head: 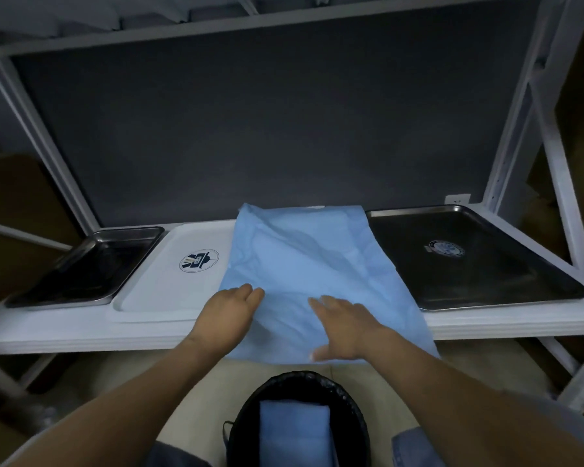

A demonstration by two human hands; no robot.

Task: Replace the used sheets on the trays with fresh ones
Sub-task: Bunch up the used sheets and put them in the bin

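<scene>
The left hand (231, 310) and right hand (346, 326) rest flat, fingers straight and a little apart, on a wrinkled blue sheet (304, 261) at the middle of the bench (48, 332). The white tray (169, 274), left steel tray (81, 267) and right steel tray (479, 264) lie bare, so most of the laying probably remains. A folded sheet (294, 429) sits in the black bin (354, 409) below. The blue sheet overhangs the bench's front edge, with trays close on both sides.
</scene>
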